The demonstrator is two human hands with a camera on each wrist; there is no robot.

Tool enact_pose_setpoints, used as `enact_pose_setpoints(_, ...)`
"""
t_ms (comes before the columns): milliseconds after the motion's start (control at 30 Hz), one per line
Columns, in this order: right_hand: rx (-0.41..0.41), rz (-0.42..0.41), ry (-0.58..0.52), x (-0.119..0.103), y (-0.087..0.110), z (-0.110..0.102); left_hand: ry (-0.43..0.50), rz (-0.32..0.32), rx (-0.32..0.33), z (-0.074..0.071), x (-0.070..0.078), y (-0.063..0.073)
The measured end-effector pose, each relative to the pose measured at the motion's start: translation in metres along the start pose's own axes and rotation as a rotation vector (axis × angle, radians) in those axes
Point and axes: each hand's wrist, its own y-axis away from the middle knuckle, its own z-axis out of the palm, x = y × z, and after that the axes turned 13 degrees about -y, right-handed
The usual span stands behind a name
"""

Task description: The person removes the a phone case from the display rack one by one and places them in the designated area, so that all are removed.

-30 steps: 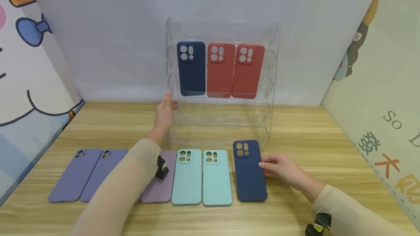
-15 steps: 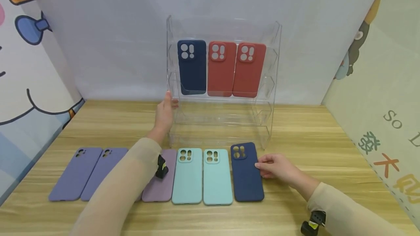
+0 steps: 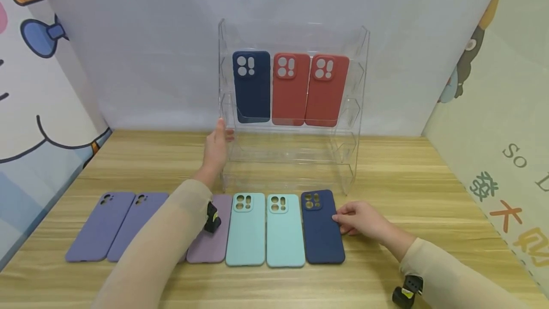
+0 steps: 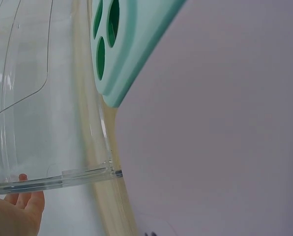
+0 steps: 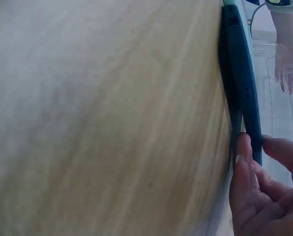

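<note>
My left hand [image 3: 215, 149] holds the left side panel of a clear acrylic display rack [image 3: 291, 156], thumb along its outer edge and fingertips showing through the plastic. In the left wrist view that hand [image 4: 18, 214] is partly cut off at the corner. My right hand [image 3: 362, 221] pinches the right edge of a navy phone case [image 3: 323, 232], thumb on top and fingers beneath. From the right wrist, the case [image 5: 247, 83] shows edge-on, its near side slightly off the table. Another navy case [image 3: 252, 94] and two red cases [image 3: 289, 94] stand on a rack tier.
Two mint cases [image 3: 245, 232] lie left of the navy one. A mauve case [image 3: 210, 242] and two purple cases [image 3: 100, 228] lie farther left, partly behind my left sleeve [image 3: 158, 237]. A white cloth backdrop [image 3: 163, 51] stands behind; a printed panel [image 3: 493, 123] stands right.
The navy case in my right hand has shifted left and lower, closer to the mint cases, and my right hand moved with it. My left hand keeps its place on the rack.
</note>
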Motion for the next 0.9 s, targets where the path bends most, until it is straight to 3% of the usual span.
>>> enact_pose_setpoints(633, -0.006, -0.083, 0.077, -0.005, 0.001, 0.001, -0.001, 0.005, -0.006, 0.002, -0.003, -0.003)
enact_pose_setpoints(733, -0.001, -0.091, 0.042, -0.01, -0.002, -0.001, -0.001, 0.007, -0.002, 0.002, -0.003, -0.004)
enact_pose_setpoints(900, -0.065, -0.166, -0.013, -0.021, -0.012, -0.006, -0.003, -0.007, 0.004, 0.002, -0.003, -0.004)
